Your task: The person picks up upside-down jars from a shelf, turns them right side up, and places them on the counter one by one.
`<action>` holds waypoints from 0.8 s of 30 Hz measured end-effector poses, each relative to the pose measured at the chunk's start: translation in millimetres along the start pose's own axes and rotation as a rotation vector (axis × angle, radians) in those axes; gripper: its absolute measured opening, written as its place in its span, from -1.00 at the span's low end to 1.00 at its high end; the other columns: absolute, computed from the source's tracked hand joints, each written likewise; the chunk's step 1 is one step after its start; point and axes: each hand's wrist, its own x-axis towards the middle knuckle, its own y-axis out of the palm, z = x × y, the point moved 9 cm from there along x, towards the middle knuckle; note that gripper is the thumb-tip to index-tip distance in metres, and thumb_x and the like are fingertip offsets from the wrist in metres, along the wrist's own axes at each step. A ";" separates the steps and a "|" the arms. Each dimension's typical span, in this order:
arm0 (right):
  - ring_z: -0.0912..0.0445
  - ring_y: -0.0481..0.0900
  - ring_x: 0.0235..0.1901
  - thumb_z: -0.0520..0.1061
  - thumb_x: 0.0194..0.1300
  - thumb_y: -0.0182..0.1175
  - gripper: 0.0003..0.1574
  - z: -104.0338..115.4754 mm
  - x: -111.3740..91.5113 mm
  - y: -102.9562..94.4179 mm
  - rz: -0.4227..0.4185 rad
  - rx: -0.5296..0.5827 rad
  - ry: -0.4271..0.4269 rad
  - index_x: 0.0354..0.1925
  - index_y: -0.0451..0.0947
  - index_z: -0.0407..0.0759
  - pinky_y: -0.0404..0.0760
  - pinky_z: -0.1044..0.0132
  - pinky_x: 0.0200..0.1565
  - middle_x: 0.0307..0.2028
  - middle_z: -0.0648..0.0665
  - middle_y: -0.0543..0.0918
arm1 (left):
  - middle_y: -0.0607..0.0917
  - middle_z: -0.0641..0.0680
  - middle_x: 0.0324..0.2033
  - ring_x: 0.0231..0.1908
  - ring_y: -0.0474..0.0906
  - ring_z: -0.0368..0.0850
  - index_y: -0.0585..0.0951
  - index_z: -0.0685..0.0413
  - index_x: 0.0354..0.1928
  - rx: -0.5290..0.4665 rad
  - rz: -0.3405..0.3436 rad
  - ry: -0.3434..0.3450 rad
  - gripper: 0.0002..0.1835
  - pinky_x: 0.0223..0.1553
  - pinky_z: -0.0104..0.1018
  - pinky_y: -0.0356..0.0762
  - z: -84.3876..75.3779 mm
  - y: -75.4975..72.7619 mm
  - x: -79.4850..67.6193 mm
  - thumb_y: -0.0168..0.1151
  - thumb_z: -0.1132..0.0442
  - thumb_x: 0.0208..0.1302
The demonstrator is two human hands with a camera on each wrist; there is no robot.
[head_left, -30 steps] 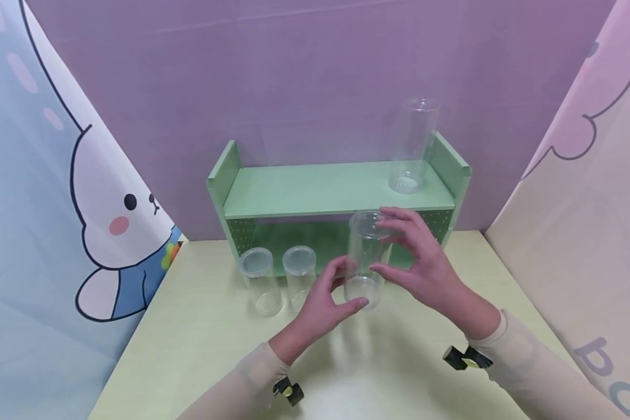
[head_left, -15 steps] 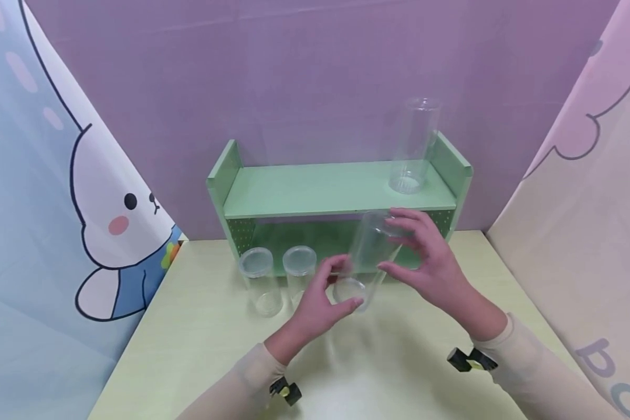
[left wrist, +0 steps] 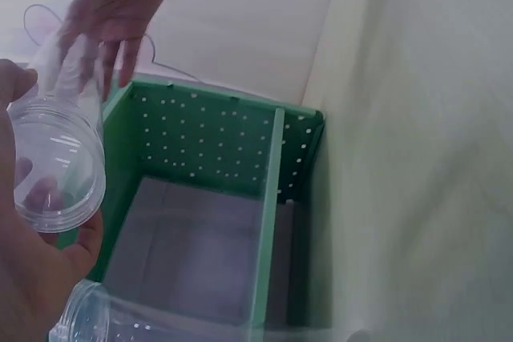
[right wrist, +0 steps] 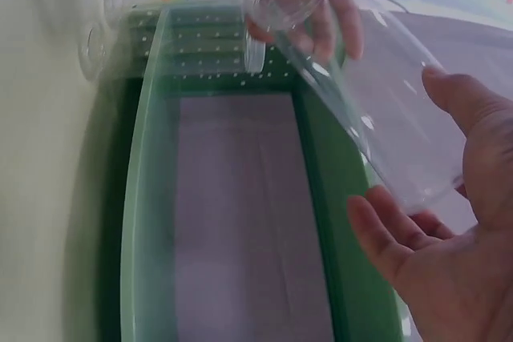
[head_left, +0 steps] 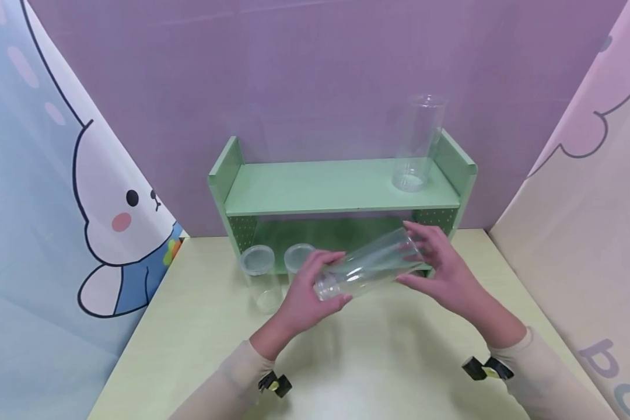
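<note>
- Step in hand, my read: turning the clear jar (head_left: pixel 370 268) two-handed in mid-air; it lies tilted, ridged end low toward the left, plain end higher to the right.
- Jar location: above the table (head_left: pixel 189 361), before the lower front edge of the green shelf unit (head_left: pixel 336 185), middle to right.
- Left hand (head_left: pixel 301 291): fingers and thumb wrapped round the ridged end, holding it.
- Right hand (head_left: pixel 446 274): fingers and thumb spread wide but curved about the plain end, holding it too.
- Next move calls for, I'd judge, one secure hold before the other hand lets go, and room from the right table jar (head_left: pixel 298 256), just beside the left hand.
- Upright jar (head_left: pixel 419 146): on the shelf unit's top, near its right edge.
- Left table jar (head_left: pixel 262 280): on the table, by the shelf unit's front left corner.
- Hidden: left hand covers most of the right table jar's body. Left wrist view cuts that hand off at the frame edge.
- Clear plastic or glass, glare, dim wrist views: possibly a bare threaded mouth at the ridged end, but can't rule out a lid.
</note>
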 end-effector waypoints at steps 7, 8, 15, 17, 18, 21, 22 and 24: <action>-0.02 0.62 0.15 -0.38 0.21 0.64 0.27 -12.6 -10.3 0.8 0.064 -0.071 0.064 0.71 0.24 0.02 0.63 0.48 0.19 0.28 -0.16 0.46 | 0.59 -0.08 0.33 0.25 0.61 -0.01 0.59 -0.12 0.46 -0.037 0.046 0.011 -0.20 0.33 0.09 0.63 -3.5 -7.9 3.6 0.70 0.24 0.16; -0.02 0.63 0.13 -0.38 0.22 0.64 0.25 -13.7 -11.3 1.0 0.070 -0.067 0.065 0.70 0.25 0.00 0.64 0.47 0.18 0.28 -0.17 0.46 | 0.59 -0.07 0.33 0.22 0.64 0.00 0.59 -0.12 0.45 -0.047 0.051 0.013 -0.20 0.31 0.09 0.65 -3.5 -9.0 4.2 0.70 0.26 0.16; -0.02 0.67 0.07 -0.42 0.20 0.63 0.16 -18.2 -18.0 1.2 0.116 -0.023 0.055 0.63 0.31 -0.10 0.68 0.44 0.14 0.19 -0.21 0.52 | 0.61 -0.03 0.35 0.24 0.63 0.11 0.59 -0.02 0.41 -0.147 0.071 0.013 -0.24 0.24 0.08 0.71 -4.2 -16.1 7.5 0.67 0.40 0.16; -0.02 0.69 0.06 -0.40 0.21 0.62 0.14 -18.8 -19.2 1.1 0.134 -0.024 0.056 0.62 0.32 -0.10 0.69 0.42 0.14 0.18 -0.23 0.53 | 0.61 -0.03 0.36 0.31 0.57 0.15 0.58 0.08 0.40 -0.170 0.069 0.011 -0.25 0.26 0.03 0.69 -3.9 -18.3 8.3 0.66 0.43 0.16; -0.01 0.70 0.06 -0.39 0.22 0.62 0.13 -19.2 -19.8 1.2 0.142 -0.025 0.057 0.62 0.32 -0.09 0.69 0.41 0.14 0.18 -0.23 0.53 | 0.61 -0.04 0.37 0.35 0.54 0.15 0.58 0.09 0.39 -0.177 0.068 0.008 -0.26 0.28 0.06 0.67 -3.8 -19.5 8.7 0.66 0.44 0.16; 0.01 0.70 0.09 -0.35 0.24 0.63 0.12 -19.8 -21.2 1.4 0.159 -0.044 0.063 0.62 0.32 -0.05 0.68 0.40 0.17 0.20 -0.18 0.55 | 0.61 -0.03 0.36 0.38 0.49 0.14 0.58 0.14 0.38 -0.203 0.057 0.015 -0.28 0.28 0.04 0.67 -4.2 -23.2 10.3 0.66 0.45 0.16; 0.00 0.70 0.09 -0.33 0.25 0.63 0.11 -20.0 -21.8 1.5 0.162 -0.053 0.064 0.62 0.33 -0.04 0.67 0.40 0.18 0.20 -0.16 0.56 | 0.61 -0.02 0.36 0.37 0.50 0.15 0.59 0.13 0.37 -0.215 0.053 0.019 -0.28 0.28 0.05 0.67 -4.7 -24.4 10.8 0.65 0.46 0.16; -0.04 0.70 0.10 -0.32 0.25 0.64 0.11 -20.5 -22.7 1.7 0.165 -0.062 0.068 0.61 0.33 -0.03 0.65 0.41 0.20 0.21 -0.10 0.57 | 0.60 0.02 0.35 0.32 0.53 0.10 0.60 0.11 0.36 -0.237 0.044 0.030 -0.29 0.25 0.06 0.70 -5.7 -26.2 12.0 0.65 0.46 0.16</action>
